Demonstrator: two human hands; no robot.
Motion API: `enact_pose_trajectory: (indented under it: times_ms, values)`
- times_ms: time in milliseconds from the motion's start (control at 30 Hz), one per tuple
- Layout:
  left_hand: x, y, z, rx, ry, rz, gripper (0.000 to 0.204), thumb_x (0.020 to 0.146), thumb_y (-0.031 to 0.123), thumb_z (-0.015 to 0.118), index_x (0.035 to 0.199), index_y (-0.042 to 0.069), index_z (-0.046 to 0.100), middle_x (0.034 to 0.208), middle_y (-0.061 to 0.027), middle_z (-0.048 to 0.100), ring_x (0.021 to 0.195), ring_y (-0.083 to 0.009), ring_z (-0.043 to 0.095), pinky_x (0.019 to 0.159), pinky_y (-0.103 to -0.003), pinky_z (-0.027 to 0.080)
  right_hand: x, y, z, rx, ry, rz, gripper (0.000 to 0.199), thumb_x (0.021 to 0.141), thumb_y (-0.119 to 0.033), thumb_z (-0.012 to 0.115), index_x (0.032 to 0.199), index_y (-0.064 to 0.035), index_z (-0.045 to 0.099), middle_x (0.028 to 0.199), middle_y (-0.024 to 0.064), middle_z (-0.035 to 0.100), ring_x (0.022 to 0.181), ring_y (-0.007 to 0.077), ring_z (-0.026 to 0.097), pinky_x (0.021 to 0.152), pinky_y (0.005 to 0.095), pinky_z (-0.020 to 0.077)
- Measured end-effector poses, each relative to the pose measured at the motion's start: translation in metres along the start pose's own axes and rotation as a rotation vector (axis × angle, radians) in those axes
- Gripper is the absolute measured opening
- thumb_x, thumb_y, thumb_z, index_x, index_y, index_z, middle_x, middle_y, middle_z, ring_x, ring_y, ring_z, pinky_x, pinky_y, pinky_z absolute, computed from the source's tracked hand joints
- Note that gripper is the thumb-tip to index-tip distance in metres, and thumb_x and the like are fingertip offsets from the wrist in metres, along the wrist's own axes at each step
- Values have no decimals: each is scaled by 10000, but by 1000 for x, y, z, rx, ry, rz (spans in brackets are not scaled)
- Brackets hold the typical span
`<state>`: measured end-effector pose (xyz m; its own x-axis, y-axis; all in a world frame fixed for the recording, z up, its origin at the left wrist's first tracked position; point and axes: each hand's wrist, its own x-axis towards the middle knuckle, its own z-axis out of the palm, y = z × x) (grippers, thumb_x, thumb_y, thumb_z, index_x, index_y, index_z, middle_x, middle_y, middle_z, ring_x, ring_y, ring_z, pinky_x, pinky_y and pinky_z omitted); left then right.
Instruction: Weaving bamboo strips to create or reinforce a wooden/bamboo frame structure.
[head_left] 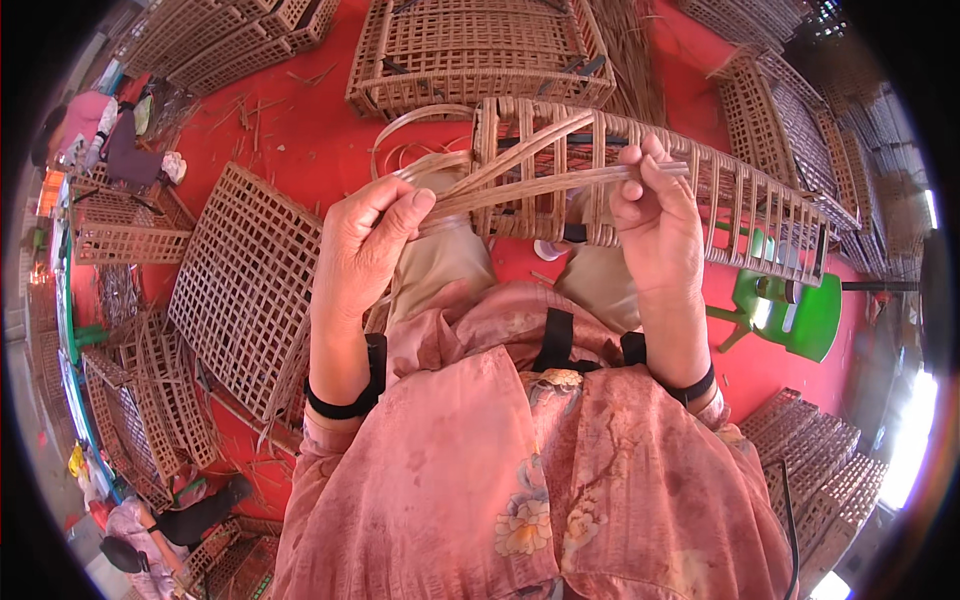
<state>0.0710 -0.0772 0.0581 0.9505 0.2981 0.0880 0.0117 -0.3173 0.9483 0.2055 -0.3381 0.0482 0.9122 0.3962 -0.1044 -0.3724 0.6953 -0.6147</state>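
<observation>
A bundle of flat tan weaving strips (530, 187) stretches between my two hands, above a long narrow woven frame (735, 205) lying across my knees. My left hand (372, 235) is closed on the bundle, thumb on top. From it the strips fan into two branches, and loose lengths loop behind to the left. Near the tips of the lower branch, my right hand (655, 205) pinches the strips between thumb and fingers. The frame has wrapped rails and crossbars, with a dark rod showing inside. It extends to the right beyond my right hand.
A large woven basket (480, 60) stands ahead. A lattice panel (247, 290) leans at my left, and stacked baskets (790, 130) rise at far right. Near my right knee is a green plastic stool (800, 315). Two other people (145, 560) sit at the left. Scraps litter the red floor.
</observation>
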Motion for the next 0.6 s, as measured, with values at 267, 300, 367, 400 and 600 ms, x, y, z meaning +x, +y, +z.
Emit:
enact_pose_trajectory:
  times_ms: [267,300,367,400,600]
  values:
    - [-2,19,-3,-197,-71,-200,269,992,286,641,904,34,672,662,28,571,541,-18,466,494,-190,356,4,2,-4,53,22,26,306,969,-52,604,1271,-19,569,1093,86,626,781,101,556,613,206,450]
    - [2,22,-2,-206,-98,-189,265,993,283,637,910,34,673,667,28,576,535,-16,468,485,-185,353,4,3,0,10,90,0,339,978,-117,620,1299,-18,570,1103,110,664,803,109,600,601,212,472]
    - [6,28,4,-206,-123,-210,267,996,280,627,909,32,674,680,25,580,525,-29,467,486,-194,366,-3,5,12,-106,-83,37,386,971,-136,637,1329,-15,555,1130,117,663,814,109,612,594,210,474]
    - [9,31,10,-188,-117,-219,267,996,280,627,909,32,674,680,25,580,525,-29,467,486,-194,366,-7,7,19,-233,-140,61,435,964,-155,653,1359,-11,539,1156,124,662,825,108,625,587,208,477]
    - [19,39,34,-332,-414,-129,410,1042,368,519,1059,-6,687,764,-40,648,550,-92,592,492,-222,460,-21,18,39,-353,-121,139,233,965,-193,663,1096,-1,673,967,92,705,725,102,643,543,222,492]
